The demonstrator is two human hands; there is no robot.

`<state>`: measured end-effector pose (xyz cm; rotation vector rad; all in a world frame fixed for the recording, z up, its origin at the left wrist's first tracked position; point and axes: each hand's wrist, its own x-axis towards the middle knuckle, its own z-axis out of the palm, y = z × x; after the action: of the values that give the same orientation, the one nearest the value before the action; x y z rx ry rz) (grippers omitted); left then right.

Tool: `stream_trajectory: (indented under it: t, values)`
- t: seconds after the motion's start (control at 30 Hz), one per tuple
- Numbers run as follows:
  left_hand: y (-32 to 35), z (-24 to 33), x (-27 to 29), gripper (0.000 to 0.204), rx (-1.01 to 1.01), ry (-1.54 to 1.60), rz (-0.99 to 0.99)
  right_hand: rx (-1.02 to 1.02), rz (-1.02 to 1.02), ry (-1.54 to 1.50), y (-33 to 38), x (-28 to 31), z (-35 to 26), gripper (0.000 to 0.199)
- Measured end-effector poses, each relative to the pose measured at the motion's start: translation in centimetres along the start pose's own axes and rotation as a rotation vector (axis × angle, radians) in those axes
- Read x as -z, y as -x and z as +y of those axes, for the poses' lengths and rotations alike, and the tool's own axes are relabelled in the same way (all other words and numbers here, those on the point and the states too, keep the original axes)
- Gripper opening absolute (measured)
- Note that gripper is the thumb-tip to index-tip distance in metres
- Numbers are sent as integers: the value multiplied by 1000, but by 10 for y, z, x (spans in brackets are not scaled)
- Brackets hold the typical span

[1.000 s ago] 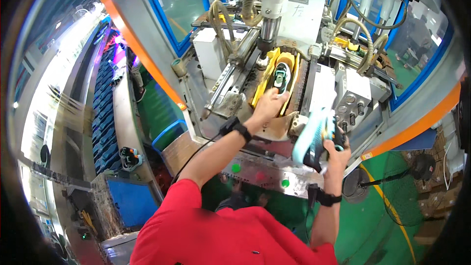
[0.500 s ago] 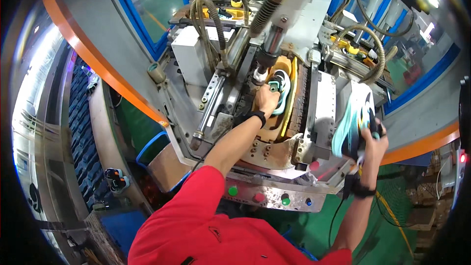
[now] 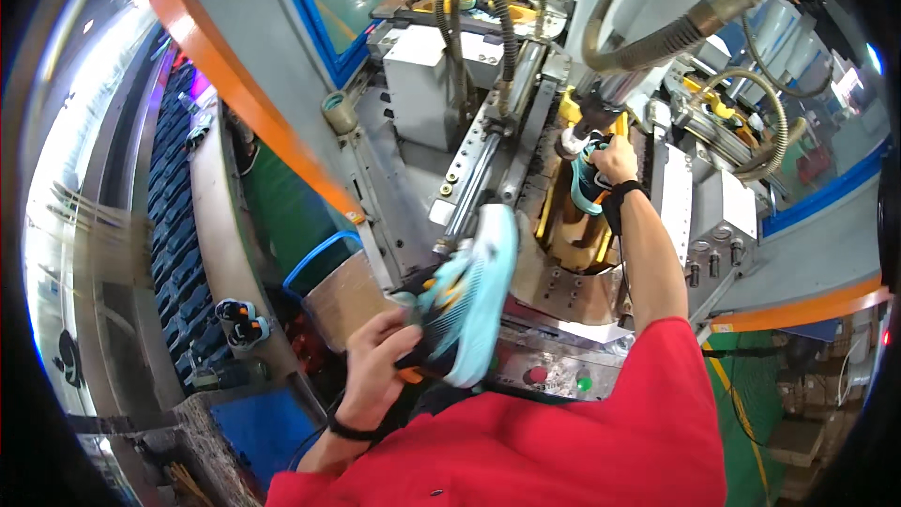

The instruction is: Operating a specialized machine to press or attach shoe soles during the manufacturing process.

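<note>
My left hand [image 3: 377, 357] grips a light-blue and black sneaker [image 3: 481, 291] by its dark collar end, in front of the machine. The sole of this sneaker faces right and its toe points up; it is slightly blurred. Farther off, my right hand [image 3: 617, 161] has its fingers closed on the top of a second sneaker [image 3: 587, 184], teal and dark, in the machine's yellow-sided mold [image 3: 572, 252]. A press cylinder with a pale round tip [image 3: 569, 144] stands right beside that sneaker. My fingers hide part of its upper.
A control panel with green and red buttons [image 3: 584, 384] lies along the machine's front. Ribbed hoses [image 3: 657, 49] arch above the mold. To the left, an orange-edged frame [image 3: 235, 84] stands by a conveyor [image 3: 178, 253], and another pair of shoes [image 3: 243, 323] sits near its edge.
My left hand has come out of the mold, back and left, now with a sneaker. My right hand has moved from the right side into the mold with a sneaker. The view has shifted.
</note>
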<state>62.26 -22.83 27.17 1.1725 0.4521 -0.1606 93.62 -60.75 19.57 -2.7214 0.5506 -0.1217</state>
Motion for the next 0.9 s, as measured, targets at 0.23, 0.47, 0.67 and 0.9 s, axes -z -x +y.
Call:
stream_trajectory:
  t: [0.23, 0.47, 0.67, 0.9]
  values:
    - [89, -36, 81, 23, -326, 189, 515, 73, 57, 37, 4, -52, -2, 50]
    - [162, -120, 89, 23, -264, -205, 809, 704, 6, -569, 276, -15, -29, 20]
    - [207, -163, 81, 22, -164, 458, 903, 1177, -189, -463, 351, -178, 3, 12]
    - [275, -213, 112, 19, -61, 679, 1233, 1207, -315, -396, 335, -231, 23, 17]
